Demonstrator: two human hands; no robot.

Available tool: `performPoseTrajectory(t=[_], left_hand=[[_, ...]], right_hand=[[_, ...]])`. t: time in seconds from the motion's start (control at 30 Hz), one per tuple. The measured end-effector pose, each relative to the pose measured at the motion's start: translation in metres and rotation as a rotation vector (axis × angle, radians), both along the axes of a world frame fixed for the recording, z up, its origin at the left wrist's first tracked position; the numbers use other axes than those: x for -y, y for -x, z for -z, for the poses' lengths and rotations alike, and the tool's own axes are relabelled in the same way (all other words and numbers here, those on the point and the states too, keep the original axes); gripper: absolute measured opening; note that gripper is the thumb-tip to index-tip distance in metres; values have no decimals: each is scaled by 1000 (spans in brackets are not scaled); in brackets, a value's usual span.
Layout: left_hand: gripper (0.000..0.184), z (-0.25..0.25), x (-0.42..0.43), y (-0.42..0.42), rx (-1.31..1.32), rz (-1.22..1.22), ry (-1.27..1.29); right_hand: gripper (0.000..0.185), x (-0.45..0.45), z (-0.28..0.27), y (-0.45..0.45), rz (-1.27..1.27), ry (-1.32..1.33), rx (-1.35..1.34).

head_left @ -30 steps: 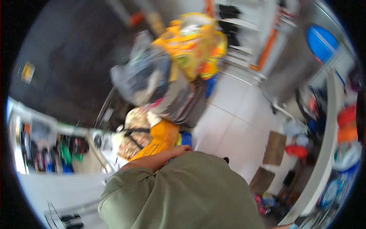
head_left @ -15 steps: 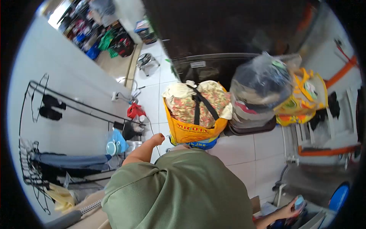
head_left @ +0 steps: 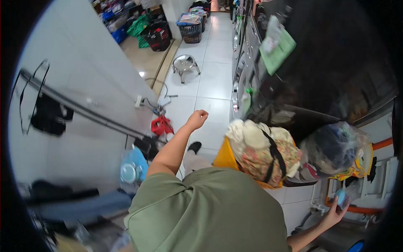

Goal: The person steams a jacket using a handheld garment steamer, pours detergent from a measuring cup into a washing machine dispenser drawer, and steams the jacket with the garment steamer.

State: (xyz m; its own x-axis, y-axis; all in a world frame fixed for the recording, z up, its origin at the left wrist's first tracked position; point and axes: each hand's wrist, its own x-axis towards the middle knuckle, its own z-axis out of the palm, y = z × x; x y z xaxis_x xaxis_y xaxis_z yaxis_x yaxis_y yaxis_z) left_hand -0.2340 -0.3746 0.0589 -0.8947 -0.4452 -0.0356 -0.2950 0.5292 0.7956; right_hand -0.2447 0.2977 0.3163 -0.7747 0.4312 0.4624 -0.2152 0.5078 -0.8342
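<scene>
My left hand [head_left: 196, 120] hangs in front of my body above the white floor tiles, its fingers curled in and nothing visible in them. Out at the lower right, my right hand [head_left: 334, 217] grips a small rounded object, light blue on one side and purplish on the other [head_left: 342, 198]; its kind is unclear. Between my hands stands a yellow bag [head_left: 225, 156] stuffed with flowered cloth [head_left: 256, 161]. Beyond it, a clear plastic bag of dark clothes [head_left: 333, 147] is the bundle nearest my right hand.
A metal stool [head_left: 185, 63] stands on the aisle floor, with a laundry basket [head_left: 191, 33] farther back. Dark machines [head_left: 327, 63] line the right. A clothes rack [head_left: 92, 110] runs along the left wall, and a red bag [head_left: 161, 125] lies near cables.
My view has swung left and up along the aisle, with a foot now showing. The right hand has risen with the blue object still in it. My left hand reaches farther forward.
</scene>
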Motion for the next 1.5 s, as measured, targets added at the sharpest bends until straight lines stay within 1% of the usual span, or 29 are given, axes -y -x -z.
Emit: performPoseTrajectory(t=[0.03, 0.07, 0.1, 0.13, 0.23, 0.33, 0.4, 0.47, 0.5, 0.53, 0.57, 0.6, 0.67, 0.7, 0.73, 0.83, 0.9, 0.97, 1.0, 1.03, 1.07, 1.1, 1.17, 1.2, 1.27, 1.3, 1.37, 1.47, 1.5], left_hand=[[28, -13, 35, 21, -47, 25, -40], [28, -23, 65, 33, 43, 56, -77], [27, -35, 95, 50, 117, 80, -107], [27, -43, 124, 61, 201, 98, -140], [27, -62, 188, 95, 259, 84, -193], [26, -77, 217, 132, 154, 58, -357], [25, -73, 215, 153, 98, 58, -433], [25, -64, 199, 179, 101, 113, -499], [27, -73, 186, 191, 148, 179, -524], [29, -75, 171, 205, 129, 242, -504], [31, -93, 158, 217, 145, 333, -436], [32, -98, 146, 236, 65, 401, -414], [30, -100, 135, 289, 37, 403, -582], [29, -100, 136, 319, 24, 369, -624], [28, -98, 141, 350, 10, 332, -666], [28, -84, 156, 453, -130, 232, -808], [31, -92, 168, 510, -84, 244, -918], [38, -95, 179, 562, 79, 291, -1044], [42, -96, 179, 582, 86, 298, -1201], [45, -83, 176, 612, 126, 325, -1410], [49, -83, 179, 622, 145, 432, -1536], [51, -105, 187, 613, 225, 371, -1577], [48, -112, 198, 615, 318, 408, -1644], [35, -99, 191, 626, 383, 434, -1711], [37, -96, 182, 626, 398, 387, -1601], [36, -95, 180, 623, 390, 403, -1610], [34, -98, 186, 614, 400, 356, -1481], [31, -88, 220, 590, 389, 452, -1609], [29, -85, 232, 585, 400, 472, -1565]], right_hand=[[54, 37, -5, 6, 19, -39, -10], [54, 73, -13, 7, 11, -29, 35], [54, 113, -19, 13, 24, 100, 28], [54, 147, -22, 19, 1, 152, -3], [55, 241, -33, 33, -116, 188, -51], [60, 331, -52, 42, -212, 193, -56], [64, 364, -55, 46, -274, 128, -55], [66, 390, -55, 45, -336, 138, -12], [67, 405, -56, 43, -366, 143, 8], [68, 413, -55, 40, -382, 84, 38], [68, 422, -53, 39, -393, 90, 67], [68, 432, -49, 38, -415, 73, 64], [68, 447, -42, 38, -413, 64, 96], [67, 459, -37, 40, -395, 81, 126], [66, 474, -36, 42, -367, 16, 140], [67, 523, -25, 56, -289, 61, 155], [73, 563, -16, 80, -255, 104, 61], [77, 602, -9, 108, -196, 185, 43], [76, 623, -4, 125, -136, 206, 20], [66, 644, -2, 143, -137, 186, -35], [62, 665, 2, 164, -99, 191, -77], [59, 685, 5, 186, -65, 194, -118], [52, 714, 8, 226, 50, 178, -80], [49, 733, 2, 246, 50, 217, -53], [50, 766, -9, 285, 61, 225, -46], [50, 777, -12, 301, 72, 229, -42], [49, 781, -10, 334, 46, 167, -33], [49, 790, -2, 369, 51, 188, 27], [48, 797, 0, 382, 51, 193, 37]])
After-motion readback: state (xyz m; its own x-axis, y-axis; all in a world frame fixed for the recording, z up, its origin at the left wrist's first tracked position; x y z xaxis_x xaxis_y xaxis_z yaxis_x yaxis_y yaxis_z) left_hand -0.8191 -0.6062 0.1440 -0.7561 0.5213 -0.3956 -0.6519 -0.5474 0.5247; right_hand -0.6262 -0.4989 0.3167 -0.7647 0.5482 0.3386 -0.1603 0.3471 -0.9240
